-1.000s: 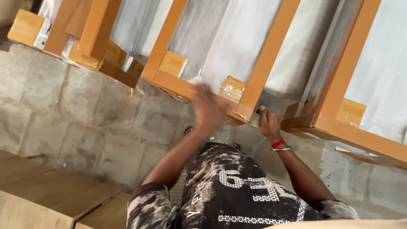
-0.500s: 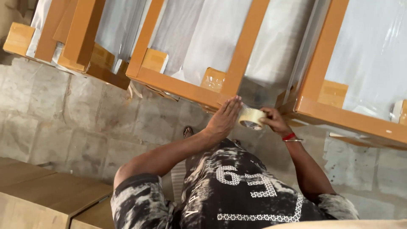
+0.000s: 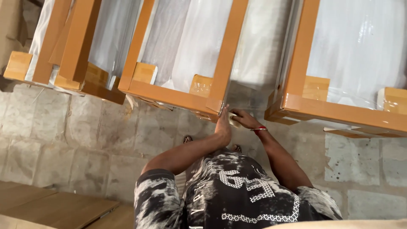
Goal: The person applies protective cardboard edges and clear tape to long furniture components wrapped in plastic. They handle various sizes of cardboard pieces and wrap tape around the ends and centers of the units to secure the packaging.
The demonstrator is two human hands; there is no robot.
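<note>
While my left hand (image 3: 223,127) lay flat on the corner of the plastic-wrapped orange wooden frame (image 3: 182,95), my right hand (image 3: 242,119) gripped the pale tape roll (image 3: 232,120) just beside it; taping seemingly underway, needing firm pressing next.

- middle package (image 3: 186,59): tall flat thing wrapped in clear plastic, orange-brown cardboard edging down the sides and along the bottom, standing on the stone floor
- right package (image 3: 352,63): same wrap and edging, set just beside the middle one
- left packages (image 3: 72,46): a couple more leaning together, same orange-brown edging
- brown tape patches (image 3: 316,88) across the lower corners
</note>
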